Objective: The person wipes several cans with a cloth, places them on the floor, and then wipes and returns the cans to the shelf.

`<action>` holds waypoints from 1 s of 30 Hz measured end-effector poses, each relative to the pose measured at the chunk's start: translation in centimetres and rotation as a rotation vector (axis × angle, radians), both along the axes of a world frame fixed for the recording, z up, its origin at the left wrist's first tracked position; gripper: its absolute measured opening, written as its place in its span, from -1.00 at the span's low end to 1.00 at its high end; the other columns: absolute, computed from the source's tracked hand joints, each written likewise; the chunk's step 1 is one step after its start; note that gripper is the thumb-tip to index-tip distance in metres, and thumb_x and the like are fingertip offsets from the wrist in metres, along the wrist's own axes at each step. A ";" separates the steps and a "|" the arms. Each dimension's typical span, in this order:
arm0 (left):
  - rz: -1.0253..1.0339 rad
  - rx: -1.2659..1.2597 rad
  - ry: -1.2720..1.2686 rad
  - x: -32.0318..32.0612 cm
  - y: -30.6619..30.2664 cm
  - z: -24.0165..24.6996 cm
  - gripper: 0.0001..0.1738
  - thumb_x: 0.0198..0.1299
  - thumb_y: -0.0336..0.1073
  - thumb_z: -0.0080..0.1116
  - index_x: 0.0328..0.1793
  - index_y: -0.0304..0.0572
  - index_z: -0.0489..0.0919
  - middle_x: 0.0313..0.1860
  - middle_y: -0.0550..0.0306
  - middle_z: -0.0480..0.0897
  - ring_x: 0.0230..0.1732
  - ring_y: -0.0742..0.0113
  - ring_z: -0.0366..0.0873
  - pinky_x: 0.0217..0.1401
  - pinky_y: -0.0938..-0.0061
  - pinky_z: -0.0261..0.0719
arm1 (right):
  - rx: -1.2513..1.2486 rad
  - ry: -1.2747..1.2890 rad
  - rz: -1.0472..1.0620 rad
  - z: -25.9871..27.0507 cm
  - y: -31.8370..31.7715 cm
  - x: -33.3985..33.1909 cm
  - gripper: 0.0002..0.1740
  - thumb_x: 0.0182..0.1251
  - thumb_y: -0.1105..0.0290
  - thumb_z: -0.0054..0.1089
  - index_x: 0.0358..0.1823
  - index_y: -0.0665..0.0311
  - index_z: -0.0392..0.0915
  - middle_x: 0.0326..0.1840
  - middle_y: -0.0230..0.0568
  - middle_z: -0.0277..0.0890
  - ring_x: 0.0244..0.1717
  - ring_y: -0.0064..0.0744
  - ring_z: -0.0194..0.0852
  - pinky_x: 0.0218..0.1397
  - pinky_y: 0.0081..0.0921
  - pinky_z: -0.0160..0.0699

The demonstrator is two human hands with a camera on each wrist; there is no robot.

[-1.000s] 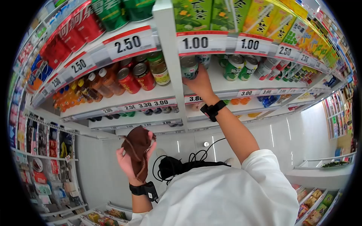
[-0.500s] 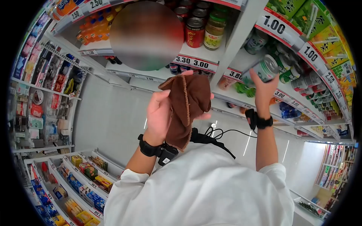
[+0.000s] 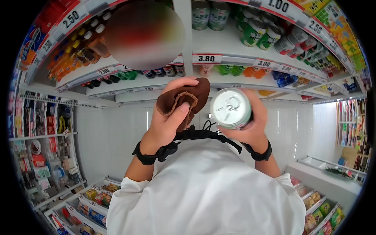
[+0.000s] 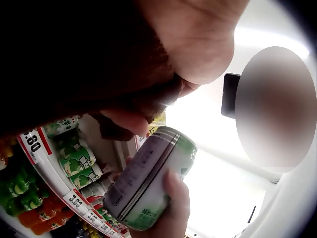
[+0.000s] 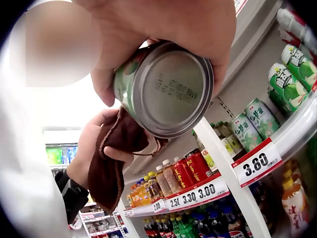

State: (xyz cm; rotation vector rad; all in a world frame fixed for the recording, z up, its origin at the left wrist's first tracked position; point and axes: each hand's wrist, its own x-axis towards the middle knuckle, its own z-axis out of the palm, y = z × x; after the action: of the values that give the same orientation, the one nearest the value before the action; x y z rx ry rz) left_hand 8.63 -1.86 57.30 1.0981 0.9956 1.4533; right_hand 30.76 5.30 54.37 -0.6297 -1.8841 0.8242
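My right hand grips a green and white drink can in front of my chest, its silver top facing the head camera. In the right wrist view the can shows its stamped base, with my fingers curled round it. My left hand holds a bunched brown cloth right beside the can, thumb pressed on it. The cloth hangs from that hand just below the can in the right wrist view. The left wrist view shows the can under the dark cloth.
Store shelves with rows of cans and bottles rise ahead, with price tags such as 3.80 on their edges. Snack racks line the left wall and low bins sit at the right. A white floor lies below.
My right hand has taken the can off the shelf and brought it down to my chest. My left hand has lifted the cloth up beside the can.
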 end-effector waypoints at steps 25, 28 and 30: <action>-0.159 0.169 0.274 -0.6 1.1 -0.5 -0.35 0.22 -0.21 -0.08 0.43 -0.35 0.37 0.36 -0.16 0.40 0.33 -0.01 0.40 0.42 0.27 0.29 | 0.379 -0.104 -0.006 -0.5 1.3 -1.8 -0.19 -0.32 0.28 0.63 0.07 0.49 0.53 -0.03 0.07 0.59 -0.12 0.03 0.59 -0.05 -0.20 0.60; -0.194 0.048 0.168 -0.3 1.2 -0.2 -0.41 0.27 -0.30 -0.10 0.45 -0.30 0.37 0.36 -0.11 0.40 0.34 0.07 0.41 0.41 0.31 0.31 | 0.455 -0.071 -0.016 -0.2 1.6 -2.0 -0.22 -0.34 0.31 0.59 0.05 0.49 0.55 -0.04 0.07 0.59 -0.12 0.05 0.59 -0.05 -0.17 0.61; -0.246 -0.013 0.341 -0.7 1.6 -0.2 -0.28 0.25 -0.02 -0.10 0.44 -0.36 0.37 0.37 -0.10 0.41 0.35 0.08 0.37 0.48 0.28 0.20 | 0.496 -0.090 -0.011 0.1 1.8 -1.9 -0.25 -0.32 0.34 0.56 0.04 0.48 0.55 -0.05 0.06 0.59 -0.13 0.04 0.59 -0.07 -0.16 0.61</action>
State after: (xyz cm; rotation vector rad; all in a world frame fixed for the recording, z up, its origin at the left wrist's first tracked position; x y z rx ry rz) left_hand 7.96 -0.29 57.10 1.4362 1.0588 1.0817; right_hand 28.87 7.08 54.44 -0.3694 -2.0609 0.2995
